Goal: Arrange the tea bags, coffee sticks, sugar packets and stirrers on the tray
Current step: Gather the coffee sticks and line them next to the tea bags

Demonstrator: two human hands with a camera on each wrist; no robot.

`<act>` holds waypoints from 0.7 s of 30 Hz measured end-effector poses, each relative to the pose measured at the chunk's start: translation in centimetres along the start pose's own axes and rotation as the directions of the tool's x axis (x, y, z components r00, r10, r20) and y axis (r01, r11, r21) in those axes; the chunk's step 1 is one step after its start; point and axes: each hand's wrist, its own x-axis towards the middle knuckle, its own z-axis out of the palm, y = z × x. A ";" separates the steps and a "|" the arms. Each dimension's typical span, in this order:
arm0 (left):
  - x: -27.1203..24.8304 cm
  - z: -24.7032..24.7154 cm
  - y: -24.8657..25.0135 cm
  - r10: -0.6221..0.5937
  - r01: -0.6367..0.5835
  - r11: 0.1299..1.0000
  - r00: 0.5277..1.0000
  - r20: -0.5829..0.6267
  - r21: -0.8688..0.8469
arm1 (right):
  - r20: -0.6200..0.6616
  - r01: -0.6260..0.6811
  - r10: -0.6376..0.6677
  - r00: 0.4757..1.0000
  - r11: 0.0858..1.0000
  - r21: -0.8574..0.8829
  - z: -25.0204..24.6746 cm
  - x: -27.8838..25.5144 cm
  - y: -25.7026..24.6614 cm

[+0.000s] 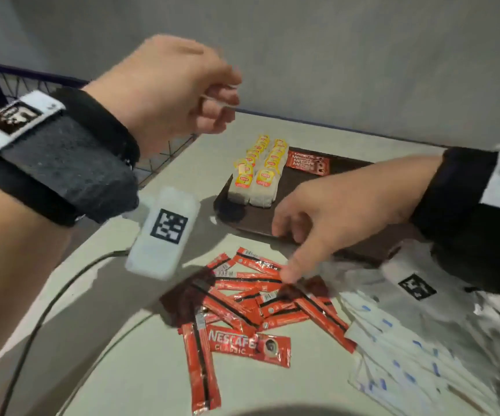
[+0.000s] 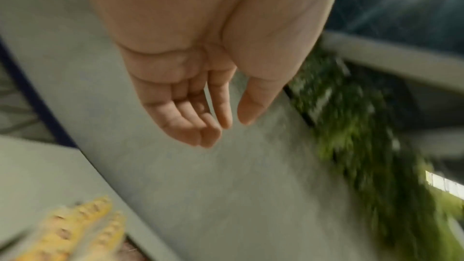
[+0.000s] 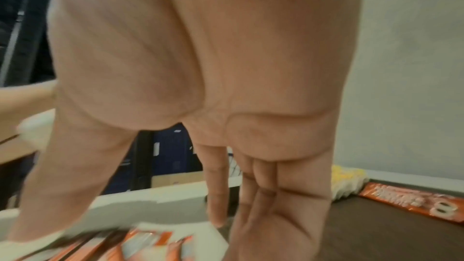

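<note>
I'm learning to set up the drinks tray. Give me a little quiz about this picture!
1. True or false: the tea bags are already on the tray.
2. Where does the big pile of coffee sticks lie? A) on the tray B) on the table in front of the tray C) in the left hand
3. Fill in: the right hand reaches down to the ____ sticks.

Key
1. True. They stand in two rows at the tray's left end.
2. B. Only a few coffee sticks lie on the tray so far.
3. Coffee. The left hand is empty.
</note>
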 end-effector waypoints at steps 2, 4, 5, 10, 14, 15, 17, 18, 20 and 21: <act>-1.2 -0.1 -0.1 -0.036 -0.015 0.950 0.987 0.155 0.311 | 0.049 -0.001 0.007 0.999 0.993 -0.118 2.2 -0.6 -1.2; -3.2 -0.5 -0.6 -0.167 -0.102 0.734 0.931 0.324 0.671 | 0.019 0.011 -0.006 1.000 0.970 -0.243 4.6 -0.6 -1.8; -4.4 -0.6 -0.7 -0.255 -0.168 0.591 0.889 0.380 0.789 | -0.028 0.016 -0.026 0.999 0.956 -0.294 5.5 -0.6 -1.9; -9.8 0.0 -1.8 -0.529 -0.333 0.286 0.727 0.437 0.899 | -0.166 -0.016 -0.022 0.986 0.974 -0.225 6.8 -1.1 -2.0; -11.6 0.6 -3.4 -0.584 -0.416 0.170 0.688 0.431 0.894 | -0.271 -0.063 0.022 0.962 0.988 -0.144 6.9 -1.4 -2.1; -11.7 0.7 -3.6 -0.577 -0.416 0.166 0.695 0.430 0.894 | -0.296 -0.069 0.030 0.955 0.990 -0.125 6.9 -1.4 -2.2; -11.9 0.8 -3.8 -0.543 -0.417 0.170 0.716 0.438 0.893 | -0.341 -0.074 0.043 0.939 0.994 -0.079 6.9 -1.6 -2.3; -11.9 0.9 -3.9 -0.524 -0.417 0.172 0.728 0.442 0.892 | -0.359 -0.072 0.048 0.932 0.996 -0.054 6.8 -1.8 -2.4; -11.8 0.9 -4.2 -0.489 -0.415 0.176 0.750 0.446 0.892 | -0.375 -0.064 0.061 0.925 0.998 0.004 6.7 -2.2 -2.3; -11.7 1.0 -4.4 -0.467 -0.421 0.174 0.761 0.451 0.890 | -0.374 -0.064 0.075 0.924 0.997 0.041 6.6 -2.4 -2.2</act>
